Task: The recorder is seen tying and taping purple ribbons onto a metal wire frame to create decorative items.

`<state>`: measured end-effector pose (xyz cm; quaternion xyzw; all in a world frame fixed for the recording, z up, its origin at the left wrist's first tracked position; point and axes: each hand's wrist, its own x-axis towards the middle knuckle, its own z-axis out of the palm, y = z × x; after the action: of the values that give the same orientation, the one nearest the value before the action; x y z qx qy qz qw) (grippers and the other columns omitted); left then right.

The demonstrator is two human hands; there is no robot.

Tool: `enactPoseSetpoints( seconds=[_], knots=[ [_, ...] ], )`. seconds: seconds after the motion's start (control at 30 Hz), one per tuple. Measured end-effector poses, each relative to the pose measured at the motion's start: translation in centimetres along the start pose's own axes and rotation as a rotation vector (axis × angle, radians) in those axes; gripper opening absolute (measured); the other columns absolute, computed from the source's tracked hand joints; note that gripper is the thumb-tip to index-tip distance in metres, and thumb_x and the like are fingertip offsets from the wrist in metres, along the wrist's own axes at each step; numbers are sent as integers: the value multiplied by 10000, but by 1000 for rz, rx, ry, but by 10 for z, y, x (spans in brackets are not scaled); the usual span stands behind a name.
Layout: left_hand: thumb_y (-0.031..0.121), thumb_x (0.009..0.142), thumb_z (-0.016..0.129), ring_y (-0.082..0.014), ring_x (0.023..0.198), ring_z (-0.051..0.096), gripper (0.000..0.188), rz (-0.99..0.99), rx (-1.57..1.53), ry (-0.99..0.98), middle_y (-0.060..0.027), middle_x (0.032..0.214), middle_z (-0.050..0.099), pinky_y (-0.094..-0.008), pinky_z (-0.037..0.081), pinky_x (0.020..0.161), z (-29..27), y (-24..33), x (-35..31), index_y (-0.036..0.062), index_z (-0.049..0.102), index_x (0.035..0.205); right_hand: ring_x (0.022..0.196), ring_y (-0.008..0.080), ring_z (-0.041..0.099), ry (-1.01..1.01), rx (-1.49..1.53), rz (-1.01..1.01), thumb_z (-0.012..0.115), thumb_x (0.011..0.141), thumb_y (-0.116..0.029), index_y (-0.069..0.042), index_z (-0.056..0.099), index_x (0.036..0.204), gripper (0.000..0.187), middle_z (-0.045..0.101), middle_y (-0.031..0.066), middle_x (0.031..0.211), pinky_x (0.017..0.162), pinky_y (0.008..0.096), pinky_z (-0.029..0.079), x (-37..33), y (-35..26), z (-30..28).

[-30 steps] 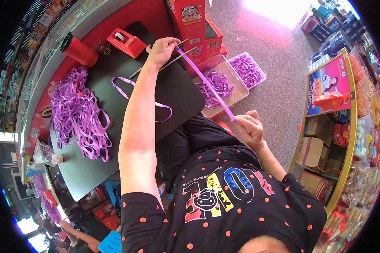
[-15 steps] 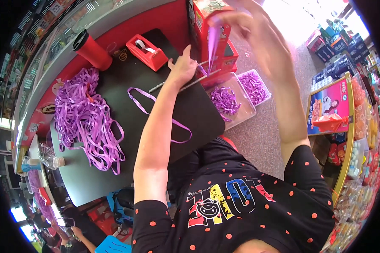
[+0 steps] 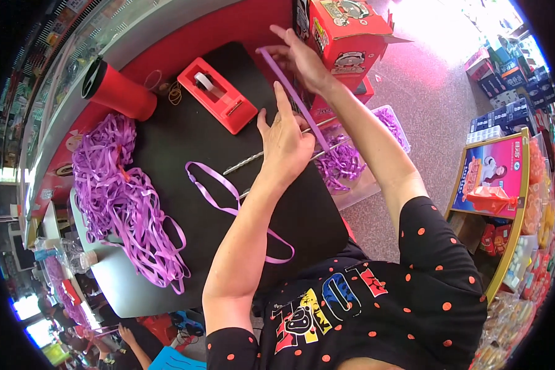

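My left hand [image 3: 287, 145] is above the black table, its lower fingers curled round a pair of thin metal rods [image 3: 243, 164] while the index finger and thumb stick out. One rod looks twisted. A purple ribbon [image 3: 296, 95] runs in a straight band from the rods up to my right hand [image 3: 303, 65]. That hand is beyond the left one, its fingers partly spread, with the ribbon's upper end at its fingertips. Below my left wrist a loose loop of purple ribbon [image 3: 213, 191] lies on the table. Part of the rods is hidden by the left hand.
A large heap of purple ribbon [image 3: 126, 197] covers the table's left side. Behind it stand a red tumbler [image 3: 120, 92] and a red tape dispenser [image 3: 219, 95]. Clear plastic tubs [image 3: 367, 188] of purple ribbon pieces sit right of the table [image 3: 308, 231], near red boxes [image 3: 351, 43].
My right hand has come down and left from high at the right, drawing the ribbon across above my left hand. The left hand still grips the rods. The whole view has shifted slightly.
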<state>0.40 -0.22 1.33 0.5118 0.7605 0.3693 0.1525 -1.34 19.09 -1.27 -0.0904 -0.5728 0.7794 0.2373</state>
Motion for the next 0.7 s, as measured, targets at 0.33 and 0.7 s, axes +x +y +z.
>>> enactPoseSetpoints(
  seconds=[0.33,0.7],
  knots=[
    [9,734,559,-160,785,601,901,17,21,74,8,680,575,-562,158,1093,6,8,0,6,40,1470,1062,209,548,98,-468,-20,342,1007,-415,-81,307,1433,543,583,123,1199,890,338,447,-68,129,-50],
    [-25,717,569,-222,926,575,838,68,123,44,-11,829,641,-608,207,1046,3,6,-4,41,179,1456,906,127,596,469,-192,188,328,1025,-320,17,440,1322,464,661,74,931,877,279,425,-321,60,16]
  ],
)
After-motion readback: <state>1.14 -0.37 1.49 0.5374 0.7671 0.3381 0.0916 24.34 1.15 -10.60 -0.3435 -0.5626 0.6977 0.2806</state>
